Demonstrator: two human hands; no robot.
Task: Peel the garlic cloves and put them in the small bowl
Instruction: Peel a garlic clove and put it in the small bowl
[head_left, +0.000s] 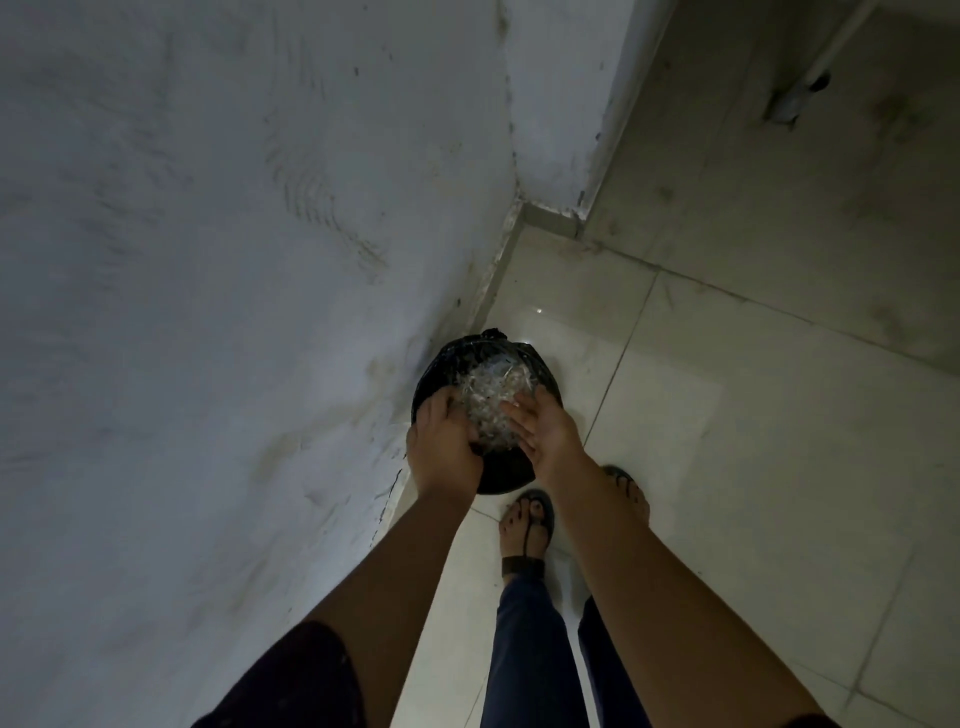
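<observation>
- A person stands on a pale tiled floor (727, 415) in dim light, looking down past both bare forearms.
- A round bin lined with a black bag (441, 374) sits on the floor just beside the grey, scuffed wall (208, 260), near the corner.
- A heap of pale, papery garlic skins (493, 395) fills the mouth of the bin between the two hands.
- The left hand (444, 441) is curled, its fingers bent down onto the near left edge of the heap and the bin's rim; whether it grips skins or the bag I cannot tell.
- The right hand (545, 434) is spread, palm turned inward, fingers stretched and touching the right side of the heap; it grasps nothing that shows.
- Peeled cloves and the small bowl do not appear in this view.
- Below the hands, two feet in dark strapped sandals (527, 525) stand on the tiles just behind the bin, with dark blue trouser legs (530, 649) above them.
- A dark sleeve (291, 675) covers the left upper arm at the bottom edge.
- At the upper right, a small dark fitting (795, 98) sits on a beige surface; it is too blurred to identify.
</observation>
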